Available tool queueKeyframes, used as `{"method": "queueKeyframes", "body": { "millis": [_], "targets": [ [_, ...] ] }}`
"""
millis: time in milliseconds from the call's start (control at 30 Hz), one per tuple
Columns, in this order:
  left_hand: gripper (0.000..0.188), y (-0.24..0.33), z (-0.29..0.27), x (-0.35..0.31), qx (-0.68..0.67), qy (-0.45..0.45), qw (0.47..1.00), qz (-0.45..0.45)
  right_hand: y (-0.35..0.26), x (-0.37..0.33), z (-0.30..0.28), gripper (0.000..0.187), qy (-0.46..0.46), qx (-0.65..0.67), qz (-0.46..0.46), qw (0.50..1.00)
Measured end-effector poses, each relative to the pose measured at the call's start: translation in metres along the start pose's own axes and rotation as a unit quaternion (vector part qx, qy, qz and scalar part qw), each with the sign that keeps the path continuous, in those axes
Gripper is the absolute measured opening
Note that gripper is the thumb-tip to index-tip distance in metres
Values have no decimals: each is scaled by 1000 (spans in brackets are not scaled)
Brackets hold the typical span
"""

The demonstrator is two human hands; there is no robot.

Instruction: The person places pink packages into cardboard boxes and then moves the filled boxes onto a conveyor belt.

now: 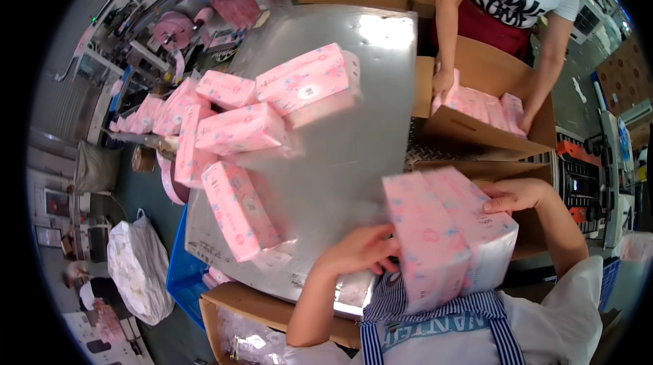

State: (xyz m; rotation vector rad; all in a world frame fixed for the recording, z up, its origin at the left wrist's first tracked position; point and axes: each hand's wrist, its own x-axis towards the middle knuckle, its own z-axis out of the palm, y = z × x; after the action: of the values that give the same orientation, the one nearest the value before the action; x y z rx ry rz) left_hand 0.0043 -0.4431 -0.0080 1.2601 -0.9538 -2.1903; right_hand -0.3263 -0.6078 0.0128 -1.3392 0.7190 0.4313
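Observation:
Just in front of my chest, pink flower-printed tissue packs [442, 236] are held side by side, tilted. My right hand [520, 196] grips them at the upper right, thumb on top and other fingers hidden. Against their left side lies my left hand [364, 249], its fingers bent and slightly blurred at the packs' edge. Several more tissue packs lie on the metal table to the left, among them a near one [239, 212], a middle one [241, 128] and a far one [303, 79].
The metal table [326, 181] has a rounded left edge. Across from me, another person's hands reach into a cardboard box [490, 139] of pink packs. An open carton [211, 317] and a blue crate [178, 276] stand at lower left. Machinery [204, 25] with pink rolls is far left.

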Motion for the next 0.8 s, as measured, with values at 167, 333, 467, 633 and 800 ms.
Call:
{"method": "queueKeyframes", "body": {
  "millis": [167,333,467,633,800],
  "targets": [
    [67,-32,36,131,-24,-53,998,2,126,3,-2,56,119,94,9,988],
    [99,-102,57,204,568,85,810,-118,192,76,22,84,175,187,-88,963],
    [80,-144,60,246,658,43,726,-197,262,141,35,93,241,80,-70,965],
    [50,-134,56,244,521,-17,838,-160,350,211,63,89,251,4,35,967],
    [39,-11,-37,142,565,361,720,177,345,219,43,58,92,-178,130,971]
  ]
}}
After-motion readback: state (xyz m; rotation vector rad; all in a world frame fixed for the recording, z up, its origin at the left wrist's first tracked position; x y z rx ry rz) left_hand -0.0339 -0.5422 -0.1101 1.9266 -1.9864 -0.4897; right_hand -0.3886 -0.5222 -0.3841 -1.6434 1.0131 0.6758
